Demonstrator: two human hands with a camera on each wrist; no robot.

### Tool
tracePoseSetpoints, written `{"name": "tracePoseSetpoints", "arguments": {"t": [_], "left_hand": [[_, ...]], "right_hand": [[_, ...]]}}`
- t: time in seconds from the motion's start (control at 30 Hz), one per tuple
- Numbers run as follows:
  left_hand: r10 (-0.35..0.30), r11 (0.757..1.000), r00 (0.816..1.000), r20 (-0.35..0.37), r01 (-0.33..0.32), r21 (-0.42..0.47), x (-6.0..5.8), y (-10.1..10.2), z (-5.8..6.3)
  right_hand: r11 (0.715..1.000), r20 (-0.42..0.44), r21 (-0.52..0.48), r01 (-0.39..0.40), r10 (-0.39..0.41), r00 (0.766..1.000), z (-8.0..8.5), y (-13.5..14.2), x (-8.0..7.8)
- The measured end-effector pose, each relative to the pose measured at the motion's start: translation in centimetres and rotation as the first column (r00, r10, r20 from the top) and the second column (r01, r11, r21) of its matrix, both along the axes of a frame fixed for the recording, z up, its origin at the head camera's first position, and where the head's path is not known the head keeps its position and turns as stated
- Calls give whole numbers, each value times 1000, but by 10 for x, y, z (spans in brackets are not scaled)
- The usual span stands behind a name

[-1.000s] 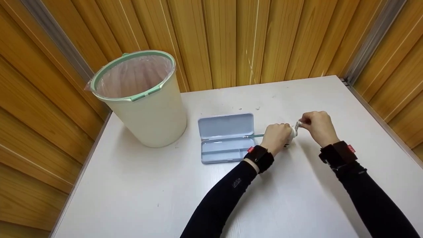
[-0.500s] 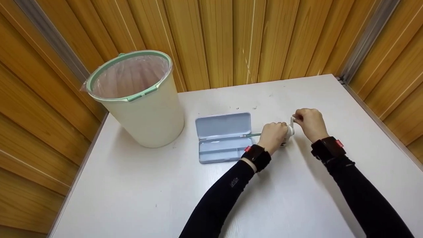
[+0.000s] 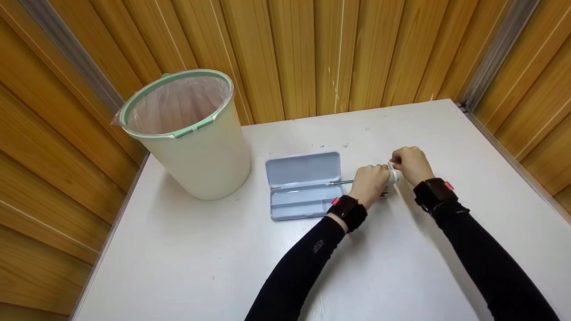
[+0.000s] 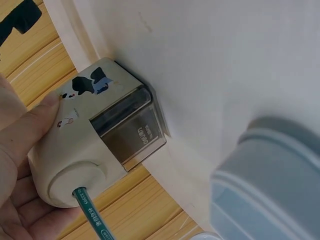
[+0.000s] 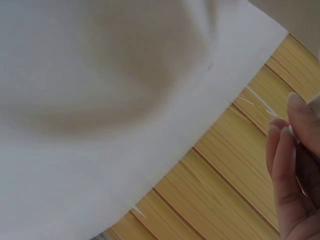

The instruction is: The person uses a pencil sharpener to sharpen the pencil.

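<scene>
My left hand (image 3: 369, 182) grips a white crank pencil sharpener (image 4: 82, 125) and holds it on the table. In the left wrist view the sharpener has dark stickers on its side and a clear shavings drawer (image 4: 134, 134). A green pencil (image 4: 93, 215) sticks out of its round front, its other end pointing left over the pencil case. My right hand (image 3: 412, 164) pinches the sharpener's white crank handle at the back; the fingertips (image 5: 296, 102) show at the right edge of the right wrist view. A light blue pencil case (image 3: 294, 205) lies with its lid up just left of the sharpener.
A tall cream bin (image 3: 200, 160) with a green rim and a clear liner stands at the back left of the white table (image 3: 178, 258). Wood-panelled walls (image 3: 294, 58) close in the back and both sides.
My right hand has moved left and round with the crank handle, closer to the sharpener. The left hand, the sharpener and the pencil stay nearly in place; the view shifted slightly.
</scene>
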State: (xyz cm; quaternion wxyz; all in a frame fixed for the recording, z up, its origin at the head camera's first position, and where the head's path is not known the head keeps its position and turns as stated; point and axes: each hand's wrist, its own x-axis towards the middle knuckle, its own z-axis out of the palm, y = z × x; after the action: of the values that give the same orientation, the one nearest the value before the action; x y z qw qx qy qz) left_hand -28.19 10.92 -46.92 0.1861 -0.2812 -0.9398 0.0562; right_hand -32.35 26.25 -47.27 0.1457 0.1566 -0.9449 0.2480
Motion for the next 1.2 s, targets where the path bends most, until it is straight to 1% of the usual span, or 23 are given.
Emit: {"name": "tracePoseSetpoints", "arguments": {"t": [0.13,0.23,0.37,0.47,0.6,0.67,0.8,1.03,1.2], "left_hand": [[-5,1000,1000,3,5,6,0,1,0],[-4,1000,1000,8,4,7,0,0,0],[-9,1000,1000,-5,9,7,0,-1,0],[-4,1000,1000,-20,5,7,-1,-2,0],[2,1000,1000,-22,-2,13,-1,-1,0],[1,1000,1000,-8,-1,23,0,0,0],[11,1000,1000,1,-11,17,1,2,0],[9,1000,1000,-6,-9,9,2,3,0],[28,1000,1000,-9,-27,5,1,5,0]], "right_hand": [[999,76,36,-29,26,997,-4,2,-5],[999,91,35,-37,34,995,-4,3,-7],[997,123,41,-65,60,991,-10,4,-8],[995,149,45,-88,80,986,-17,4,-5],[995,162,32,-92,86,983,-21,6,0],[996,175,27,-90,84,981,-21,7,3],[995,197,41,-92,83,977,-21,8,8],[995,213,46,-88,76,974,-21,9,15],[993,218,65,-99,83,972,-20,9,20]]}}
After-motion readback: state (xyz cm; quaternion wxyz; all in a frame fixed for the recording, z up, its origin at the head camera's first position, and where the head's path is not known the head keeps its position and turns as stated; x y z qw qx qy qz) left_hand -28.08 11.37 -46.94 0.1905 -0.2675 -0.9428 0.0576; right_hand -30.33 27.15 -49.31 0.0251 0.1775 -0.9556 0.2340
